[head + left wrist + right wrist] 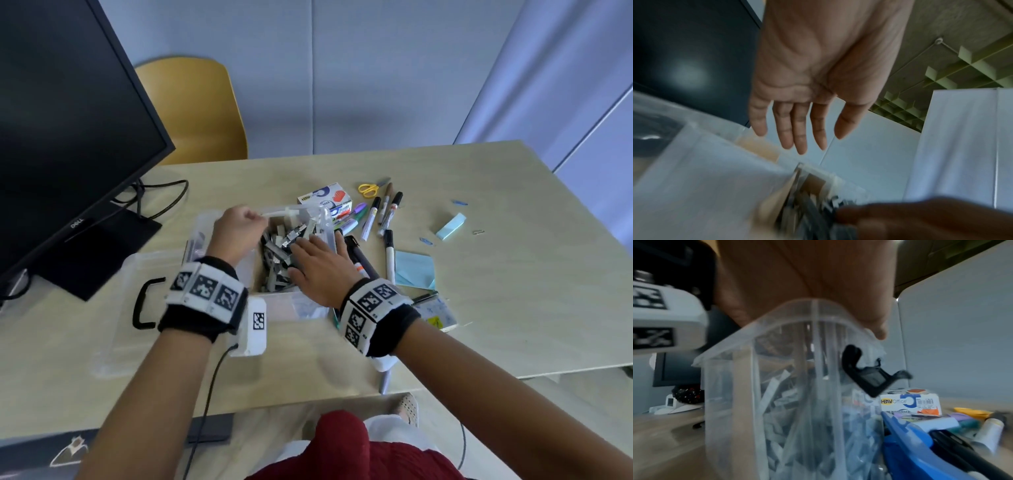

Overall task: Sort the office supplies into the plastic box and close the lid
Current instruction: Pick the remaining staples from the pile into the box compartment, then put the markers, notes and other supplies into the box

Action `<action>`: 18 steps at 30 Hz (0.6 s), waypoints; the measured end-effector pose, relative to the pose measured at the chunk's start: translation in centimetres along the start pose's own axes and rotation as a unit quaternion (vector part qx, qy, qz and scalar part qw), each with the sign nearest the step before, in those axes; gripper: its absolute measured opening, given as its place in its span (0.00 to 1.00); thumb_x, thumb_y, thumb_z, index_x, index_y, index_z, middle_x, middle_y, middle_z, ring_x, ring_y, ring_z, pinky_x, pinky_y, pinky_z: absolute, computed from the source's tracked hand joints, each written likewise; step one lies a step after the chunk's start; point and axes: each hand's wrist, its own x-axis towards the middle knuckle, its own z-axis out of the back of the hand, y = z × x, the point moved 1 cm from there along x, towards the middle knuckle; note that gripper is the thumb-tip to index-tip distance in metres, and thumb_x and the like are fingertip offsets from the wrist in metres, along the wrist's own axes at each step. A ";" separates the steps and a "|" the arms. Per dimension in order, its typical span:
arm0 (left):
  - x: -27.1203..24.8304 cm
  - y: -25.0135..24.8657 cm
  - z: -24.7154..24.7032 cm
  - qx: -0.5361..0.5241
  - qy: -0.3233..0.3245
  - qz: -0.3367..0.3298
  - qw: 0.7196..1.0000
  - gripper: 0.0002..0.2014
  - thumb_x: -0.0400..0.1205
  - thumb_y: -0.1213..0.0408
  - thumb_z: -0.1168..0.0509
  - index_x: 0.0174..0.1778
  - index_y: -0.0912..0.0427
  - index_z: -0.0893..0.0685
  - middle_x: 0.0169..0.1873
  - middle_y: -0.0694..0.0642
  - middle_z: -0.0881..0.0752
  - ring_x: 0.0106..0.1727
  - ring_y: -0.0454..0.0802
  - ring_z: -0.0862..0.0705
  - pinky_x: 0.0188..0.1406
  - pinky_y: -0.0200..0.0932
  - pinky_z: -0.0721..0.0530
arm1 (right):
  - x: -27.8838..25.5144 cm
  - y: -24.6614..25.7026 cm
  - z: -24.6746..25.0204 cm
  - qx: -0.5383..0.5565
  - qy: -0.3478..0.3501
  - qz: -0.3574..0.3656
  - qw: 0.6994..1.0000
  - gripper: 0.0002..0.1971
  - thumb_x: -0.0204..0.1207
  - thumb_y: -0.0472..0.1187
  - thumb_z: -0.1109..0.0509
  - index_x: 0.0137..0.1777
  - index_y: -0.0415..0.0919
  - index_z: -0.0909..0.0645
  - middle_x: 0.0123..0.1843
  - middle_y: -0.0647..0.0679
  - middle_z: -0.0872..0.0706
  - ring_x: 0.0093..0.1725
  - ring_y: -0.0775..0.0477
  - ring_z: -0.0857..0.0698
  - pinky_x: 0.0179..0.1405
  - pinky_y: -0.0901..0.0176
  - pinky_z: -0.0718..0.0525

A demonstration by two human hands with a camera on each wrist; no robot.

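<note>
The clear plastic box (291, 303) stands on the table in front of me, its right compartment filled with grey staple strips (274, 253). My right hand (313, 255) lies flat on those strips with straight, spread fingers; in the right wrist view its palm (807, 280) hangs over the box rim (797, 308). My left hand (239, 226) hovers over the box's back left part. In the left wrist view its fingers (797, 138) are straight and hold nothing. The clear lid (113, 308) with a black handle (145, 303) lies to the left of the box.
Right of the box lie several markers (383, 212), yellow scissors (369, 188), a tape dispenser carton (325, 197), blue sticky notes (414, 269), a pale blue eraser (450, 226) and paper clips (459, 202). A monitor (68, 130) stands at the left, a chair (195, 109) behind.
</note>
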 end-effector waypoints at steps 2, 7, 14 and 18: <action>-0.6 1.3 -1.1 0.026 -0.028 -0.001 0.999 0.05 0.82 0.63 0.43 0.45 0.53 0.21 0.45 0.51 0.17 0.50 0.50 0.19 0.51 0.46 0.19 | 1.0 0.4 0.0 -0.016 0.028 -0.001 0.999 0.23 0.84 0.51 0.53 0.73 0.42 0.33 0.77 0.50 0.32 0.79 0.45 0.40 0.76 0.30 0.61; -1.7 2.8 -3.2 0.109 -0.071 0.019 0.991 0.14 0.82 0.67 0.45 0.60 0.56 0.19 0.59 0.58 0.19 0.65 0.59 0.27 0.56 0.53 0.27 | 0.9 -0.5 -0.4 -0.030 -0.004 0.089 0.996 0.18 0.82 0.47 0.50 0.55 0.46 0.18 0.57 0.55 0.14 0.67 0.51 0.24 0.74 0.41 0.62; -1.3 0.5 -4.6 0.118 -0.107 -0.009 0.987 0.17 0.83 0.68 0.45 0.67 0.53 0.25 0.68 0.56 0.27 0.73 0.56 0.35 0.72 0.58 0.40 | 2.0 -2.6 2.9 0.322 -0.191 -0.028 0.927 0.12 0.73 0.25 0.40 0.46 0.29 0.14 0.45 0.37 0.11 0.47 0.40 0.16 0.48 0.60 0.24; 0.4 -2.2 -5.6 0.114 -0.069 -0.049 0.990 0.22 0.84 0.61 0.44 0.75 0.52 0.31 0.76 0.55 0.35 0.79 0.54 0.41 0.75 0.58 0.42 | 6.4 -6.1 4.4 0.365 -0.216 -0.120 0.898 0.12 0.72 0.25 0.41 0.45 0.31 0.15 0.46 0.37 0.11 0.41 0.43 0.18 0.41 0.62 0.25</action>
